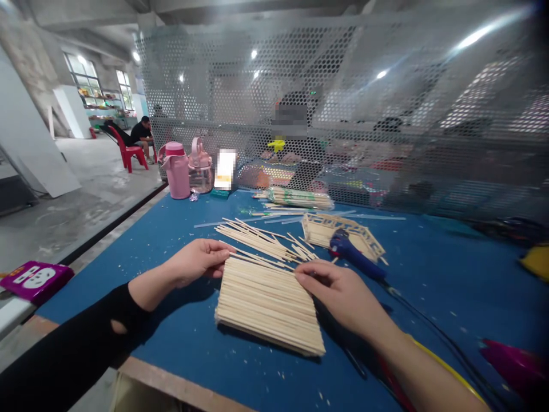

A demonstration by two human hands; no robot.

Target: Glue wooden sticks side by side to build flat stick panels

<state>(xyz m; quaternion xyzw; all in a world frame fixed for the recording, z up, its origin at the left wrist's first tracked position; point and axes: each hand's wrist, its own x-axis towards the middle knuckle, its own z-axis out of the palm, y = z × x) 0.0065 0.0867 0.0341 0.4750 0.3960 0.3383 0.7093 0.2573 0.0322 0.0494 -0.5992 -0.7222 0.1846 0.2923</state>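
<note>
A flat panel of pale wooden sticks (268,306), laid side by side, rests on the blue tabletop in front of me. At its far left corner, my left hand (199,263) pinches the end of a thin wooden stick (261,264). My right hand (332,283) is closed at the other end of that stick, by the panel's far right corner. The stick runs along the panel's far edge; whether it touches the panel is hard to tell. Just beyond lies a loose heap of similar sticks (257,237).
Right of the heap stand a small stick-built frame (364,237) and a blue glue gun (355,254) with a trailing cord. Behind are a bagged stick bundle (298,198), a pink flask (177,174), a clear bottle (201,171) and a perforated metal screen (240,103). A purple packet (38,280) lies far left.
</note>
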